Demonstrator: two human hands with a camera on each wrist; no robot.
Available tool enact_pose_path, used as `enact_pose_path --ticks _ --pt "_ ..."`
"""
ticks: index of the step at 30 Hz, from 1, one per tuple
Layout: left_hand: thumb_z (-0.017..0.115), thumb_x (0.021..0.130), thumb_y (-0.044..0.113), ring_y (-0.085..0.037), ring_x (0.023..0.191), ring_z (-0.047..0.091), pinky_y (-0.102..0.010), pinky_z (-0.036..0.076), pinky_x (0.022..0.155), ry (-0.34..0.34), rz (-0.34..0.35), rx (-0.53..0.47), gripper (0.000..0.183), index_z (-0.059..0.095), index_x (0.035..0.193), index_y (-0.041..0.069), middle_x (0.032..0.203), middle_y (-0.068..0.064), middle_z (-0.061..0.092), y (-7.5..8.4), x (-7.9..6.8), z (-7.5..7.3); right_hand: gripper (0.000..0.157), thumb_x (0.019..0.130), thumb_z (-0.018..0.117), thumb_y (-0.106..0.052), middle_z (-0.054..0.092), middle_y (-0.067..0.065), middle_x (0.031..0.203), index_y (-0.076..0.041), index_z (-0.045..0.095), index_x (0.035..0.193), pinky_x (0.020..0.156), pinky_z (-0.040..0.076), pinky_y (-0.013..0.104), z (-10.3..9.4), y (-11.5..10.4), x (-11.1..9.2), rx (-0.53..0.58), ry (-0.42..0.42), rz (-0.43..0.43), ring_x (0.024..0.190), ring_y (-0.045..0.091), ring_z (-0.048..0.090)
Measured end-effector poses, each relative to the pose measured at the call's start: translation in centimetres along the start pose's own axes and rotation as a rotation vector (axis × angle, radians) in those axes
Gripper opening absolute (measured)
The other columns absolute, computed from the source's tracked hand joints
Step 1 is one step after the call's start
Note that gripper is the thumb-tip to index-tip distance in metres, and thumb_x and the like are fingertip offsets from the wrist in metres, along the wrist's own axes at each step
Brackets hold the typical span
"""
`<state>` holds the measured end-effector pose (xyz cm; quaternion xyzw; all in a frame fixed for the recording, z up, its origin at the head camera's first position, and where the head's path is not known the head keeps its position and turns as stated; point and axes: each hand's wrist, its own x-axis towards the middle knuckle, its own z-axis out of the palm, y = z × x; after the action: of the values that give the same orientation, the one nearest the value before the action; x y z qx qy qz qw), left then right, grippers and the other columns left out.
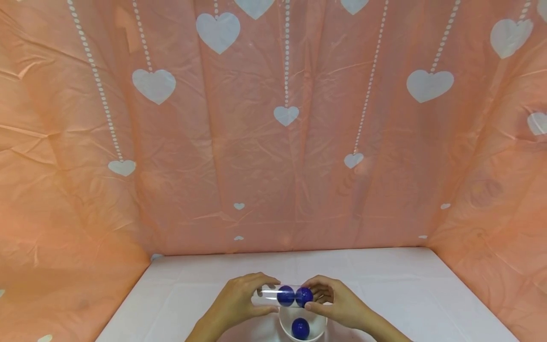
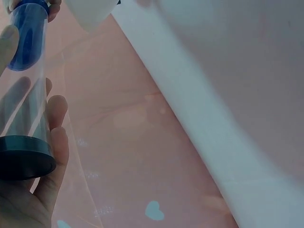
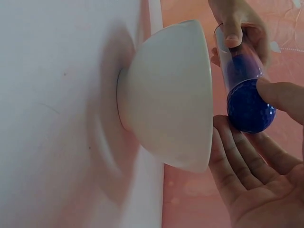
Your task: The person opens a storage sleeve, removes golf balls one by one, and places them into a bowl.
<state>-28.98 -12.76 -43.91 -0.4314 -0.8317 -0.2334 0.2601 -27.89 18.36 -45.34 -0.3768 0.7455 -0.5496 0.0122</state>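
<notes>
My left hand (image 1: 239,299) grips a clear tube (image 1: 268,296) that lies level over a white bowl (image 1: 319,324). The left wrist view shows a black cap (image 2: 27,164) on the end nearest my left palm. One blue golf ball (image 1: 285,295) sits inside the tube. At its open right end, my right hand (image 1: 339,301) holds a second blue golf ball (image 3: 251,107) right at the mouth, thumb on one side and fingertips on the other. A third blue golf ball (image 1: 300,328) lies in the bowl.
The bowl stands on a white-covered table (image 1: 192,275) near its front. Orange cloth (image 1: 252,166) printed with white hearts hangs behind the table and along both sides.
</notes>
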Motion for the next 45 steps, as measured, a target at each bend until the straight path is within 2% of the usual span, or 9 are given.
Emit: enact_pose_path --ticks 6,13,18,24,30,38,45 --pt "0.093 0.082 0.045 -0.007 0.098 0.073 -0.028 0.061 0.083 -0.008 -0.021 -0.008 0.052 0.074 0.127 0.027 0.114 0.013 0.077 -0.2 -0.1 -0.1 0.033 0.100 0.076 -0.011 0.075 0.012 0.111 0.004 0.066 0.129 0.087 0.062 0.030 -0.1 -0.1 0.0 -0.001 0.008 0.002 0.100 0.009 0.070" --pt "0.092 0.084 0.045 0.001 0.083 0.062 -0.016 0.052 0.071 -0.005 -0.027 -0.030 0.050 0.074 0.126 0.027 0.107 0.014 0.076 -0.2 0.0 -0.3 0.033 0.100 0.077 -0.011 0.075 0.011 0.110 0.003 0.067 0.128 0.088 0.062 0.030 -0.3 -0.2 0.0 -0.021 0.015 0.003 0.100 0.010 0.071" --pt "0.093 0.082 0.044 0.002 0.082 0.061 -0.015 0.051 0.071 -0.003 -0.031 -0.026 0.050 0.075 0.125 0.027 0.106 0.016 0.075 -0.2 0.1 -0.5 0.032 0.100 0.077 -0.013 0.075 0.009 0.110 0.000 0.068 0.128 0.087 0.062 0.030 -0.5 0.0 -0.1 -0.052 0.025 -0.005 0.100 0.011 0.071" --pt "0.093 0.082 0.044 0.002 0.082 0.060 -0.015 0.050 0.070 -0.012 -0.046 -0.033 0.050 0.075 0.126 0.027 0.105 0.015 0.075 -0.2 0.1 -0.6 0.032 0.099 0.080 -0.017 0.076 0.006 0.108 -0.006 0.069 0.126 0.080 0.062 0.029 -0.8 0.2 -0.1 -0.140 0.049 -0.024 0.097 0.008 0.070" --pt "0.093 0.082 0.044 0.001 0.081 0.060 -0.014 0.049 0.070 0.000 -0.033 -0.026 0.050 0.075 0.125 0.027 0.104 0.014 0.075 -0.3 0.0 -0.5 0.032 0.096 0.084 -0.022 0.076 0.002 0.104 -0.014 0.071 0.124 0.077 0.060 0.030 -1.1 0.0 -0.2 -0.263 0.067 0.009 0.094 0.007 0.068" --pt "0.093 0.083 0.044 0.001 0.082 0.060 -0.014 0.050 0.070 -0.008 -0.043 -0.038 0.049 0.075 0.126 0.027 0.103 0.013 0.075 -0.2 0.0 -0.5 0.033 0.094 0.085 -0.025 0.075 -0.010 0.105 -0.019 0.072 0.124 0.081 0.059 0.032 -1.5 0.1 -0.4 -0.346 0.027 0.017 0.096 0.006 0.066" --pt "0.092 0.084 0.044 0.000 0.082 0.061 -0.015 0.051 0.070 -0.019 -0.047 -0.056 0.049 0.074 0.126 0.027 0.104 0.011 0.076 -0.2 0.0 -0.5 0.035 0.093 0.086 -0.024 0.074 -0.013 0.106 -0.018 0.071 0.125 0.081 0.057 0.031 -1.5 0.1 -0.4 -0.399 -0.006 -0.020 0.098 0.004 0.065"
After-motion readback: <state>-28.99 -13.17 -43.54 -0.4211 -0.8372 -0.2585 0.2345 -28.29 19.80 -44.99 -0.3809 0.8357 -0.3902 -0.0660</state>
